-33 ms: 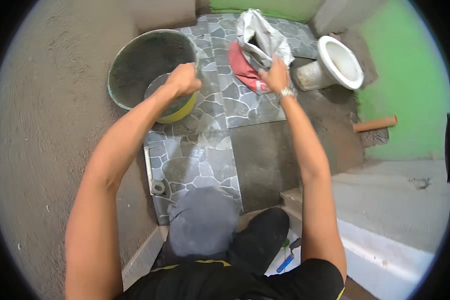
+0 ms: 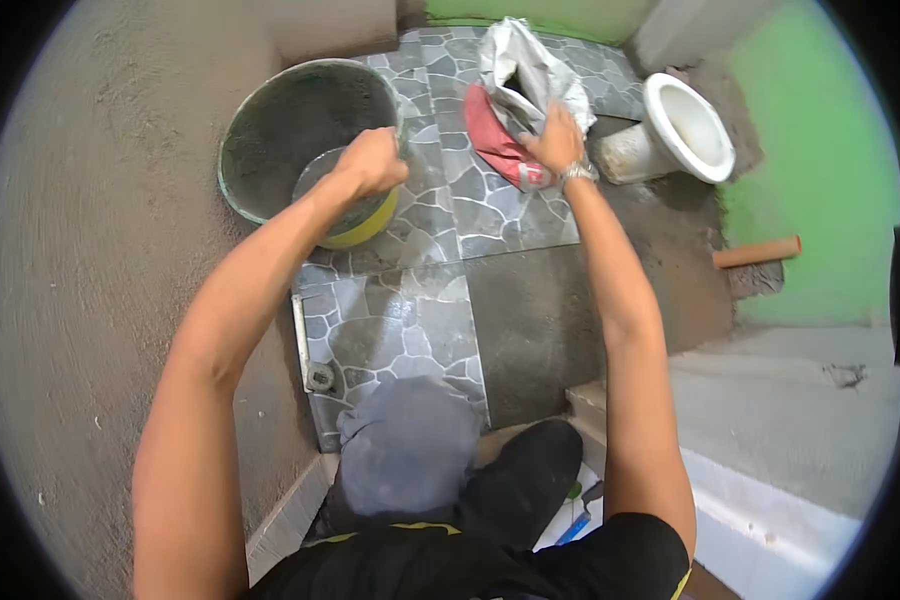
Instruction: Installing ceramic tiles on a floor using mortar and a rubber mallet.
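Note:
My left hand is closed on the rim of a yellow bucket, which is at the near side of a large dark tub; part of the bucket is behind my hand and arm. My right hand touches a crumpled white and red sack standing open on the stone-patterned tiles, its thumb spread away from the fingers. A watch is on that wrist.
A white toilet lies at the right beside an orange pipe at the green wall. A white pipe runs along the left edge of the tiles. A blue-handled tool lies by my knee. Rough walls flank me.
The view has shifted slightly. My right hand's fingers reach a little higher on the sack. My left hand stays at the bucket rim.

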Action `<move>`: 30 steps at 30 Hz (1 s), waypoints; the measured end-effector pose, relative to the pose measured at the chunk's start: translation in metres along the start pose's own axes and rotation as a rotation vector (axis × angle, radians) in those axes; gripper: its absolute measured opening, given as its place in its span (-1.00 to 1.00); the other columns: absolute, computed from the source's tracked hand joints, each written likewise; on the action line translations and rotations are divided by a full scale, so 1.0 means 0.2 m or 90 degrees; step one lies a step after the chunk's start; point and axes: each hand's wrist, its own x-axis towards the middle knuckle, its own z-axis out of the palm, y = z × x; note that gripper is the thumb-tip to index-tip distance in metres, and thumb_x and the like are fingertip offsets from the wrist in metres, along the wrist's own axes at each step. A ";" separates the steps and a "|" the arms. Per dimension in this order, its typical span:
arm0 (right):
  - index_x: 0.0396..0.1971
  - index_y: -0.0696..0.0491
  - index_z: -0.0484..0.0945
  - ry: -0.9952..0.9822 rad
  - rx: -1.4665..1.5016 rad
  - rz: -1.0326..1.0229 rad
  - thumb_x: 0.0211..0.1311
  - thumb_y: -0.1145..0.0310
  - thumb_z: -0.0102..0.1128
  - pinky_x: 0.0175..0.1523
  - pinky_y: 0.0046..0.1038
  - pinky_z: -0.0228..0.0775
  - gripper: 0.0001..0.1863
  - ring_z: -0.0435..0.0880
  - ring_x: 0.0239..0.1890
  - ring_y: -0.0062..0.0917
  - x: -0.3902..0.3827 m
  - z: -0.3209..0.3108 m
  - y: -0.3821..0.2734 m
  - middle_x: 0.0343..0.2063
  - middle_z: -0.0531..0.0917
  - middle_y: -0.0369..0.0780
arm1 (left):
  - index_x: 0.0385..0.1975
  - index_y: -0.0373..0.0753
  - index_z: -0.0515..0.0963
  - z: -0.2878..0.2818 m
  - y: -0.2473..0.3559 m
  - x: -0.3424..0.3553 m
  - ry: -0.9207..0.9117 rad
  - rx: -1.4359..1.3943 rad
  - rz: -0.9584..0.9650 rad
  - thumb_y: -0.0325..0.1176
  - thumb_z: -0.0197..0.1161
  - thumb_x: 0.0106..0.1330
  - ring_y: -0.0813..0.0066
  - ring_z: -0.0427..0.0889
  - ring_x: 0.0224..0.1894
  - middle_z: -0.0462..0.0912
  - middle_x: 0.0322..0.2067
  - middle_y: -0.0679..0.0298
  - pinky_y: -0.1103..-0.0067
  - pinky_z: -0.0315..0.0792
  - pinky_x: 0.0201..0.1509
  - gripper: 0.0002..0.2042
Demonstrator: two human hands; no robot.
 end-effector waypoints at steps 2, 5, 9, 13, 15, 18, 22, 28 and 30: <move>0.29 0.14 0.23 -0.163 -0.019 0.076 -0.07 -0.06 0.46 0.38 -0.02 0.11 -0.02 0.45 0.28 -0.21 0.16 0.15 -0.09 0.21 0.49 -0.02 | -0.28 -0.51 0.57 -0.03 -0.04 -0.06 -0.013 0.030 -0.038 -0.39 0.20 -0.02 -0.23 0.62 -0.09 0.62 -0.25 -0.30 0.18 0.50 0.04 -0.67; 0.37 0.18 0.10 -0.373 -0.003 0.095 -0.17 -0.16 0.52 0.45 0.02 -0.03 0.19 0.42 0.32 -0.18 0.22 0.35 -0.23 0.25 0.46 0.01 | -0.17 -0.39 0.55 -0.05 -0.10 -0.10 -0.020 0.032 -0.090 -0.38 0.26 0.10 -0.23 0.60 -0.07 0.63 -0.26 -0.27 0.18 0.47 0.05 -0.69; 0.37 0.22 0.08 -0.422 -0.058 0.092 -0.15 -0.11 0.53 0.41 -0.03 0.08 0.18 0.52 0.24 -0.13 0.11 0.65 -0.17 0.18 0.55 -0.02 | -0.13 -0.38 0.54 -0.06 -0.02 -0.08 -0.031 0.007 -0.099 -0.37 0.27 0.11 -0.24 0.59 -0.08 0.64 -0.25 -0.24 0.19 0.46 0.06 -0.66; 0.10 0.12 0.48 -0.336 -0.102 0.161 0.04 0.12 0.39 0.21 -0.02 0.34 -0.37 0.68 0.06 -0.22 0.03 0.82 -0.09 -0.03 0.71 -0.12 | -0.08 -0.38 0.53 -0.07 0.02 -0.05 -0.049 -0.010 -0.080 -0.37 0.26 0.12 -0.25 0.59 -0.08 0.64 -0.25 -0.23 0.20 0.46 0.06 -0.64; -0.05 0.07 0.57 -0.365 -0.099 0.102 0.08 0.19 0.33 0.18 -0.04 0.35 -0.56 0.70 0.00 -0.24 -0.06 0.85 -0.10 -0.11 0.73 -0.13 | -0.03 -0.38 0.51 -0.07 0.02 -0.06 -0.038 -0.008 -0.083 -0.38 0.26 0.14 -0.24 0.59 -0.08 0.64 -0.25 -0.23 0.21 0.45 0.06 -0.61; -0.32 -0.05 0.71 -0.339 -0.126 -0.033 0.07 0.27 0.33 0.11 -0.09 0.37 -0.83 0.73 -0.08 -0.28 -0.23 0.85 -0.22 -0.24 0.76 -0.14 | 0.01 -0.37 0.50 -0.07 0.01 -0.06 -0.049 -0.011 -0.095 -0.38 0.26 0.15 -0.24 0.59 -0.07 0.63 -0.24 -0.24 0.21 0.45 0.06 -0.59; -0.39 -0.06 0.71 -0.335 -0.098 -0.109 0.20 0.34 0.12 0.06 -0.16 0.35 -0.83 0.74 -0.19 -0.30 -0.45 0.75 -0.24 -0.33 0.76 -0.14 | 0.02 -0.38 0.50 -0.07 0.02 -0.07 -0.052 0.006 -0.097 -0.39 0.26 0.16 -0.24 0.59 -0.06 0.63 -0.22 -0.25 0.20 0.45 0.07 -0.59; -0.12 0.14 0.67 -0.701 0.118 -0.094 -0.13 0.32 0.28 0.11 -0.24 0.45 -0.54 0.69 -0.04 -0.09 -0.38 0.53 -0.11 -0.20 0.72 0.07 | -0.08 -0.40 0.53 -0.08 0.03 -0.06 -0.021 0.004 -0.078 -0.40 0.22 0.13 -0.22 0.59 -0.06 0.63 -0.22 -0.25 0.18 0.44 0.07 -0.66; -0.17 0.22 0.65 -0.459 0.585 0.040 -0.06 0.32 0.24 0.05 -0.28 0.50 -0.58 0.69 -0.04 -0.10 -0.25 0.38 -0.25 -0.19 0.72 0.06 | -0.09 -0.41 0.53 -0.12 -0.04 -0.12 -0.024 0.006 -0.093 -0.39 0.22 0.13 -0.23 0.59 -0.06 0.63 -0.22 -0.26 0.17 0.44 0.07 -0.65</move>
